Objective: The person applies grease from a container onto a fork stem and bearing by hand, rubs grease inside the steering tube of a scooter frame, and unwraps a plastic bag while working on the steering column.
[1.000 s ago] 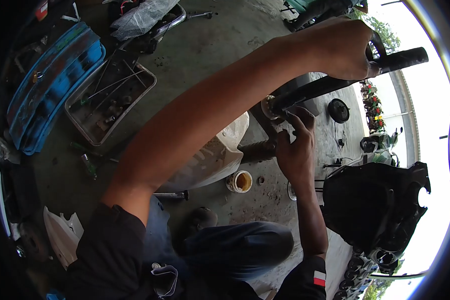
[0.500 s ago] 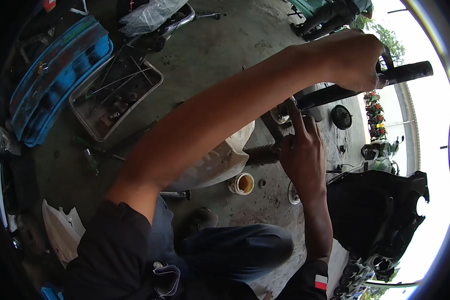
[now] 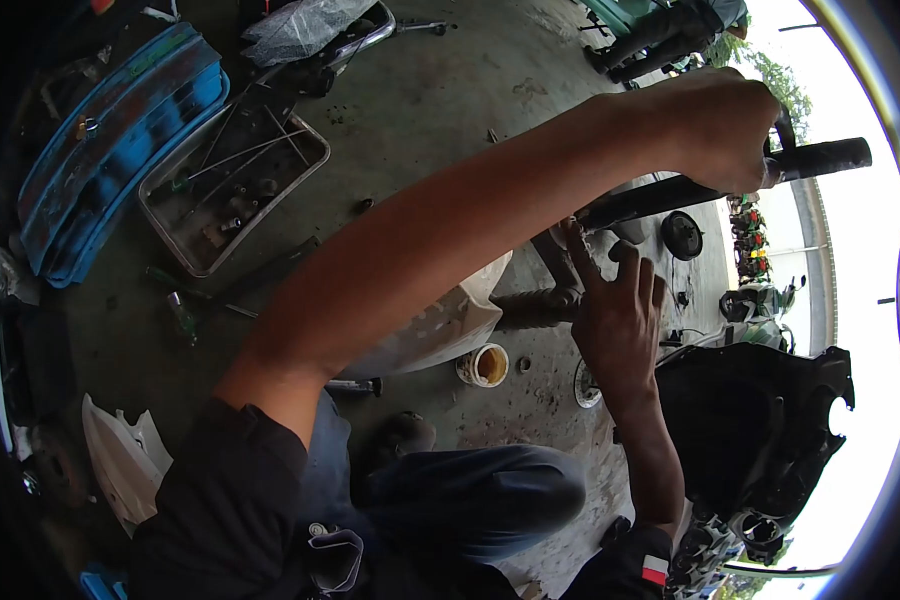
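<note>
Looks like dk metal on tube [image 3: 660, 200], smooth, semi-matt. Seems plastic on blk panel [image 3: 745, 425], mostly matt; thin, crinkly & shiny plastic on clear wrap [image 3: 305, 30]. Shows worn blue paint, pt glossy, on curved piece [image 3: 125, 150]; dull metal on tray [image 3: 192, 235]; denim-type cloth on trousers [image 3: 490, 490]; matt, gritty concrete on floor [image 3: 440, 130].

From here I see one camera, worn on the head, which looks forward and down, quite near, toward the dark tube [image 3: 660, 201]. Its wide view lies turned sideways; beyond the tube, the glare perhaps hides some details.
</note>
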`<state>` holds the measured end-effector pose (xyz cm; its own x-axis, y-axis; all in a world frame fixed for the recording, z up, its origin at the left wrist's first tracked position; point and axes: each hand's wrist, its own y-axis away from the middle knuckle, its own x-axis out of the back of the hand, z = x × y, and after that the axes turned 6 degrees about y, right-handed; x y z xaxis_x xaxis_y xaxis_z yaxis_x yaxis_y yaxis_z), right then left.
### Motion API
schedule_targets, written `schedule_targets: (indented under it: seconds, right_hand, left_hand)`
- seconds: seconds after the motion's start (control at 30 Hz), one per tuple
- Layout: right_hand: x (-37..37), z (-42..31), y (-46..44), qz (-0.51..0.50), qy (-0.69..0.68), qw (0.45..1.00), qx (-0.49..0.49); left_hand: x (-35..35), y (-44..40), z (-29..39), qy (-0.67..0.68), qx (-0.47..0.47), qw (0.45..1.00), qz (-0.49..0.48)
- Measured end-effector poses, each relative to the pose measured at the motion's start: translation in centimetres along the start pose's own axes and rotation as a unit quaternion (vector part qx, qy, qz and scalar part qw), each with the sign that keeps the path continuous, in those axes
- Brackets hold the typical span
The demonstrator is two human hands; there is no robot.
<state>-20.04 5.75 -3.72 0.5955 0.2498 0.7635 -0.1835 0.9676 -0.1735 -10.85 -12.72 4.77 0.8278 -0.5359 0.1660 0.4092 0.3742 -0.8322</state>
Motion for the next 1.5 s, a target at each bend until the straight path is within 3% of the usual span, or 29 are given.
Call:
schedule_targets:
  seconds: [0.2,0.3,0.4,0.53,0.63,0.77,0.9,0.93,1.0,1.07,1.17,1.27,1.4,1.43,1.5]
  right_hand:
    - [-0.6,0.0,0.4,0.003,0.065,0.998,-0.005]
    - [-0.6,-0.3,-1.2,0.021,-0.017,0.999,-0.040]
    - [-0.3,-0.8,-2.6,-0.056,-0.039,0.996,-0.062]
    - [0.4,-0.4,-1.6,-0.086,-0.127,0.988,-0.029]
    - [1.0,1.3,-0.5,-0.116,-0.362,0.921,-0.082]
    - [1.3,3.5,-0.4,-0.095,-0.371,0.915,-0.126]
    - [-4.6,7.2,-1.8,-0.061,-0.553,0.817,-0.149]
    - [-5.0,7.1,-2.4,-0.058,-0.553,0.817,-0.150]
    - [-5.6,6.3,-3.8,-0.092,-0.717,0.668,-0.174]
    - [-11.6,8.5,-3.1,-0.152,-0.624,0.753,-0.142]
    - [-11.6,6.3,-2.8,-0.096,-0.651,0.753,-0.023]
    - [-10.9,5.8,-1.1,-0.127,-0.745,0.625,-0.195]
    - [-11.0,5.8,0.3,-0.061,-0.768,0.602,-0.210]
    - [-9.9,5.7,-0.4,-0.041,-0.724,0.652,-0.221]
    - [-9.7,5.0,-1.9,0.016,-0.766,0.610,-0.200]
  left_hand:
    - [0.4,0.1,-0.2,-0.061,-0.027,0.997,0.030]
    - [0.2,-0.1,-0.1,-0.048,-0.013,0.998,0.031]
    - [0.4,0.2,0.7,-0.041,0.031,0.999,0.011]
    - [0.0,0.0,-0.1,-0.043,-0.023,0.998,0.031]
    - [0.4,0.2,0.1,-0.054,-0.008,0.998,0.015]
    - [0.2,0.2,-0.2,-0.046,-0.020,0.998,0.021]
    - [-0.2,0.0,-0.4,-0.043,-0.031,0.998,0.036]
    - [0.0,0.1,-0.2,-0.044,-0.034,0.998,0.035]
    - [0.4,0.4,0.2,-0.026,-0.029,0.999,0.024]
    - [0.5,0.3,0.2,-0.023,-0.018,0.999,0.016]
    - [1.4,0.7,0.8,0.015,0.005,1.000,-0.012]
    - [1.6,0.6,0.6,0.058,-0.020,0.998,-0.012]
    - [2.5,0.9,0.6,0.080,-0.021,0.996,-0.031]
    - [2.3,0.9,0.5,0.108,-0.021,0.993,-0.038]
    - [1.7,0.6,0.0,0.097,-0.025,0.995,-0.027]
